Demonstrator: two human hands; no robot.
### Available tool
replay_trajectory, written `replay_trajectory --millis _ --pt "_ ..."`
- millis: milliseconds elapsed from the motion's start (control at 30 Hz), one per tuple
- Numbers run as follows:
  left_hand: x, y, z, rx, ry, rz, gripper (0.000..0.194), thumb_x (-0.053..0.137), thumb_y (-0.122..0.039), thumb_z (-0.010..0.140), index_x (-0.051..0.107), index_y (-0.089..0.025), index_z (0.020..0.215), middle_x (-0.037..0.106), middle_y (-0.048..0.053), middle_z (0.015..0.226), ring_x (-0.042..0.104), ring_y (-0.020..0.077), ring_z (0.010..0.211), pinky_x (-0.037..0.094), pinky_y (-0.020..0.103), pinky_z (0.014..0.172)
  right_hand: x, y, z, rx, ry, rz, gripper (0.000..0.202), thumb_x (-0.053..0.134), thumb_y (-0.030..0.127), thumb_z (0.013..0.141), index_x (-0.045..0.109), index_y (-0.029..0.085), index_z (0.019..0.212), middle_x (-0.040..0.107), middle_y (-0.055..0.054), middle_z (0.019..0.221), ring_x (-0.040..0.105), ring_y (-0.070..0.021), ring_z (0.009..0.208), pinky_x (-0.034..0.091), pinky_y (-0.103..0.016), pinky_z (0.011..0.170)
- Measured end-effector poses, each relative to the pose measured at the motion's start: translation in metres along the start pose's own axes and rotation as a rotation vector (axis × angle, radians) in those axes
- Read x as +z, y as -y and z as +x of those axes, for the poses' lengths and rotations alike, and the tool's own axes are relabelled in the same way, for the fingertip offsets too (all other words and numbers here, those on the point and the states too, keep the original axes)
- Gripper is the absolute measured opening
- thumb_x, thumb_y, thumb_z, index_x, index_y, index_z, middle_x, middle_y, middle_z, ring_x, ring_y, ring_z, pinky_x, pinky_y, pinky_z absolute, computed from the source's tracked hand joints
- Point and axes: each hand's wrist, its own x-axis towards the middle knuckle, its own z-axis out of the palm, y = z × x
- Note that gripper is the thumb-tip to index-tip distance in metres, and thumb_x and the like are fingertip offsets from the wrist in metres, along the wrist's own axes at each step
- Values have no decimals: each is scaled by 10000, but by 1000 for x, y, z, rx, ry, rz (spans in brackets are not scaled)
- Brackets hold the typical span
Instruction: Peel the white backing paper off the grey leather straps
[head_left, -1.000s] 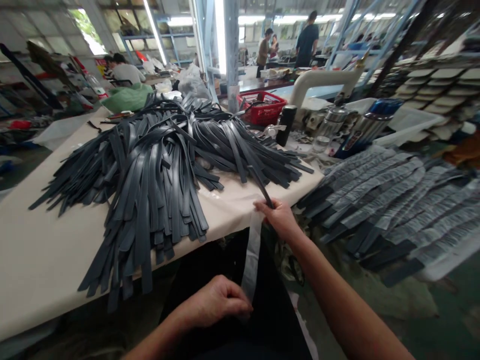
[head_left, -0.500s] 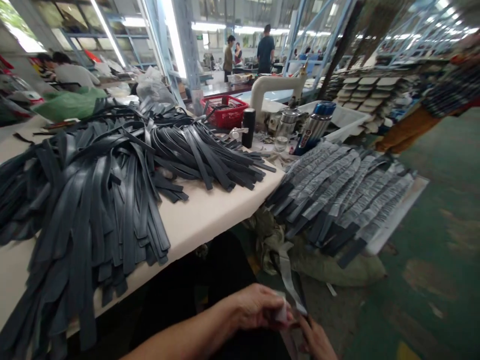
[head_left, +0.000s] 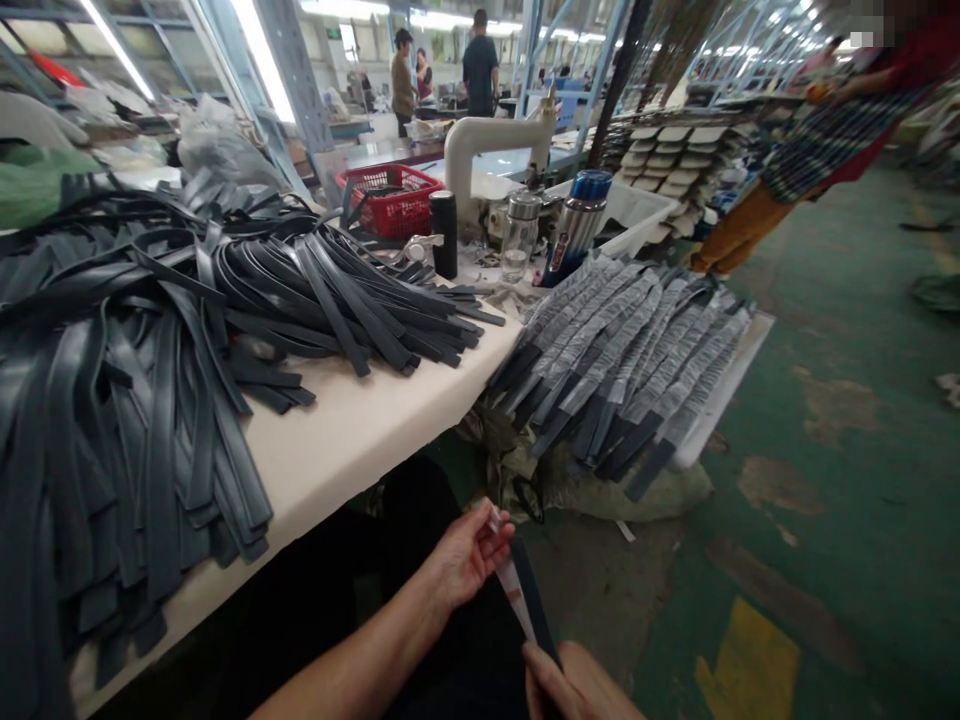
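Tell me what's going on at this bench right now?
A person sits at a table heaped with dark strips. Their left hand pinches the upper end of a pale tape lying along one dark strip, while the right hand grips the lower end near the picture's bottom edge. To the right, a board holds a fan of strips already covered in pale tape. A red basket and flasks stand at the table's far end; other people stand in the background.

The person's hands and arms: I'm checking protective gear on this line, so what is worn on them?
Nothing is worn. The left hand and right hand are bare, without gloves, rings or a watch in view. The left forearm is bare, no sleeve showing.
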Motion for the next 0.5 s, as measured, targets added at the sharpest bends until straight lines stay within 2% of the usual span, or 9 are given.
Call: replay_trajectory --millis 100,167,333,500 --pt "0 -1 1 -1 -6 -15 205 661 -342 846 640 -139 839 733 32 821 687 128 701 544 242 649 3 6 9 28 25 -163 695 255 609 956 663 194 576 560 -8 540 562 -156 561 431 -252 657" --pt "0 -1 0 -4 -4 -17 196 660 -335 847 638 -140 839 736 30 820 685 129 679 546 251 639 3 9 14 78 12 -174 718 224 583 969 657 174 568 550 -11 522 550 -143 528 434 -244 633" --pt "1 -2 -2 -17 -13 -8 162 626 -307 870 634 -149 834 738 29 807 694 144 693 543 260 622 2 12 22 155 45 -137 718 229 564 970 628 144 545 535 -10 463 466 -103 418 416 -213 527" --pt "0 5 -2 -5 4 35 165 639 -301 859 641 -136 858 733 41 810 692 149 704 547 261 640 0 2 33 117 110 -127 726 221 572 975 615 137 548 545 0 460 440 -81 369 403 -198 451"
